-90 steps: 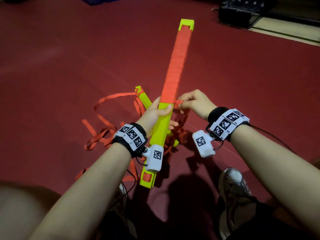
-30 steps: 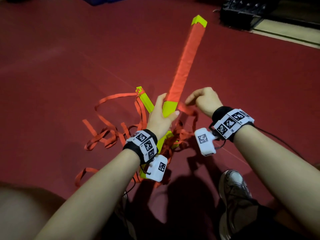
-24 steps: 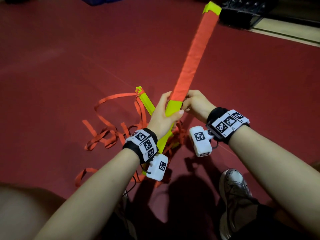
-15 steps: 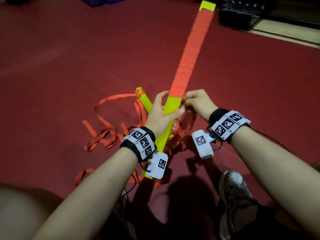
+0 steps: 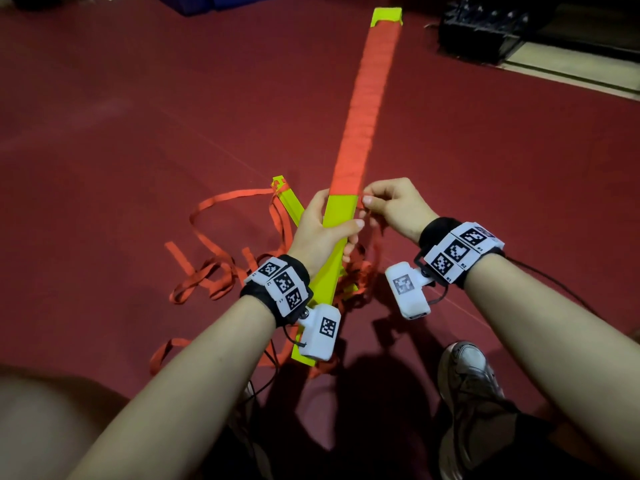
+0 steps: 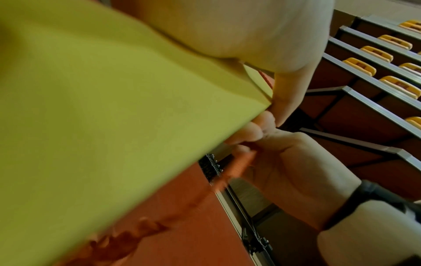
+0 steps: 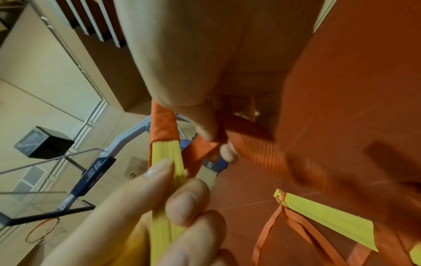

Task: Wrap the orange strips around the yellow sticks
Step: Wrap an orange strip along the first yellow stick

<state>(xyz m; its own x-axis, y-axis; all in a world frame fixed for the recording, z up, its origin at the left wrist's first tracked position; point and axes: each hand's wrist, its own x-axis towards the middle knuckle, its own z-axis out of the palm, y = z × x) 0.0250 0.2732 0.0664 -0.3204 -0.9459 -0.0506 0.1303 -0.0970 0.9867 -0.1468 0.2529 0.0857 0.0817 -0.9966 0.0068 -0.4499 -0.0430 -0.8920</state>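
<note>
A dark red floor (image 5: 145,109) fills the frame, a pale border strip (image 5: 568,69) and a black crate (image 5: 479,34) at two o'clock; the right wrist view takes in a basketball hoop (image 7: 43,228) and beige walls. My left hand (image 5: 320,233) grips the bare lower part of the yellow stick (image 5: 341,216), thumb across its face and fingers curled behind, the stick running toward twelve o'clock with most of its length bound in orange. My right hand (image 5: 394,206), at three o'clock of the stick, pinches the orange strip (image 5: 362,200) between thumb and forefinger, right at the wrap's lower edge. A second yellow stick (image 5: 289,202) lies on the floor at ten o'clock among loose orange strips (image 5: 214,275).
</note>
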